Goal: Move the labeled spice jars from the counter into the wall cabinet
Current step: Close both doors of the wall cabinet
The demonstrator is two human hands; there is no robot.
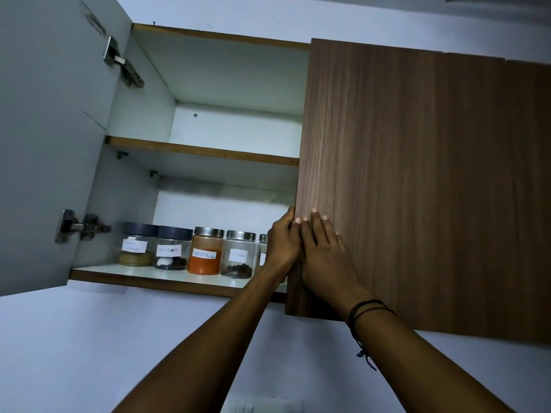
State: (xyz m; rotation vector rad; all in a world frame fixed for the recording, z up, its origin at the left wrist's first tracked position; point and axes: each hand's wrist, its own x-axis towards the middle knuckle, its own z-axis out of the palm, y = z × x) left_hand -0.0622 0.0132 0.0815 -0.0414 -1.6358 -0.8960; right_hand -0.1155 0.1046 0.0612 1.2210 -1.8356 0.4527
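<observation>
Currently five spice jars stand in a row on the bottom shelf of the wall cabinet, near its front edge. From the left: a dark-lidded jar with a handwritten label and an olive-brown layer at its base; a second dark-lidded jar labelled black pepper, holding dark and white contents; an orange-filled jar with a metal lid; a metal-lidded jar labelled cloves with dark pieces at the bottom; and a fifth jar, mostly hidden behind my left hand, label unreadable. Neighbouring jars stand touching or just beside one another.

My left hand is at the free edge of the wooden right-hand door. Its fingers curl round that edge and grip it. My right hand lies flat on the door's outer face just beside the left hand, fingers straight and pressed to the wood, holding nothing. A dark cord bracelet sits on my right wrist.

The right-hand door covers the right half of the cabinet. The left-hand door is swung fully open, its two metal hinges visible. The upper shelf shows nothing on it from this angle. A pale wall lies below the cabinet.
</observation>
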